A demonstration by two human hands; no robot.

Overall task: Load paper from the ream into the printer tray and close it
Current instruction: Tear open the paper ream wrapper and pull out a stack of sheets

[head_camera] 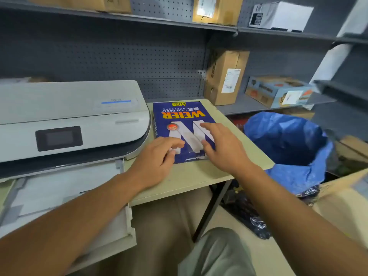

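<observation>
Head view: pulled-out pale grey plastic printer tray [65, 198] holds flat white sheets, blue glossy-wrapped rectangular paper ream [182, 124] lies beside the printer on beige table [195, 174], left hand [157, 156] and right hand [223, 148] spread loosely over its near end, gripping nothing.

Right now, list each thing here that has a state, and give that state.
Tray: pulled out, open, some white paper inside.
Ream: flat on the table, wrapper on, torn at its near edge.
Printer: lid down, screen dark.
Left hand: on the ream's near end, fingers curled.
Right hand: open, fingers spread over the ream.
Bin: open, lined with a blue bag.
</observation>
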